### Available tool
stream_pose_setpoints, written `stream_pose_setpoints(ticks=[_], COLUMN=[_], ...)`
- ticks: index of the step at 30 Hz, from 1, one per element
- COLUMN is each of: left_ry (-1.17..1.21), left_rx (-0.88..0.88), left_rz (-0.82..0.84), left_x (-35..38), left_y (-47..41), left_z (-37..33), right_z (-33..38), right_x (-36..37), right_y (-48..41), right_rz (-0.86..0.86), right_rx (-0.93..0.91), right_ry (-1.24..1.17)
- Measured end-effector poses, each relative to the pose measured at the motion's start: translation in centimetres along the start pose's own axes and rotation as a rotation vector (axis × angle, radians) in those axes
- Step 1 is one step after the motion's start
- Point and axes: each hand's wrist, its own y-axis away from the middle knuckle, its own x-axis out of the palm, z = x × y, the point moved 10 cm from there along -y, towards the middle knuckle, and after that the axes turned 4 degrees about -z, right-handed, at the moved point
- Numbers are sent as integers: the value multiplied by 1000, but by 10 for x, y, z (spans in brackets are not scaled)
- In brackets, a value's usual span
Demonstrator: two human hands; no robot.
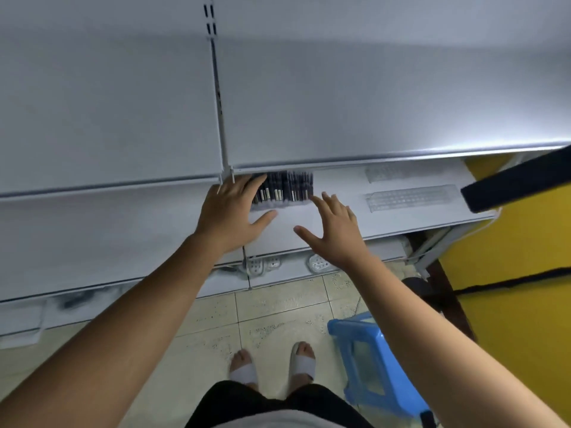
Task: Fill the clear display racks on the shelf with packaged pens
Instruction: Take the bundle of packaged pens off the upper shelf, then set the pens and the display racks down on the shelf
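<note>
White metal shelving stands over a pale tiled floor (278, 304), with a blue plastic stool (367, 350) by a yellow wall on the right. In the head view, one clear rack (278, 206) sits on the middle shelf (340, 183), packed with dark packaged pens (284, 188). The left hand (234, 208) is flat with its fingers spread against the rack's left end. The right hand (333, 230) is also spread and holds nothing, with its fingertips just beside the right end; whether they touch cannot be told. The person seems to be squaring up this filled rack. Two empty clear racks (411, 197) lie well to the right. Filling them is likely next and calls for more pens, but no supply is in sight.
</note>
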Motion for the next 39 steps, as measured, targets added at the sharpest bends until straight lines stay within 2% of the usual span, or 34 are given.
stream_pose_setpoints(ticks=[5, 9, 15, 20, 25, 32, 39], left_ry=[72, 171, 232, 290, 342, 322, 253], left_rx=[124, 244, 519, 755, 938, 1052, 1020], left_rz=[-25, 23, 181, 260, 301, 351, 348], left_x=[-29, -16, 27, 43, 49, 66, 96], left_y=[-1, 0, 9, 40, 80, 122, 142], left_z=[-56, -115, -247, -367, -465, -569, -659], right_z=[-13, -48, -124, -171, -199, -248, -325], right_x=[-52, -84, -115, -151, -181, -193, -214], right_y=[40, 88, 205, 316, 407, 491, 535], right_rz=[-106, -211, -270, -371, -456, -489, -434], right_rx=[133, 313, 623, 888, 1071, 1182, 1098], right_ry=[-49, -87, -106, -149, -155, -228, -235])
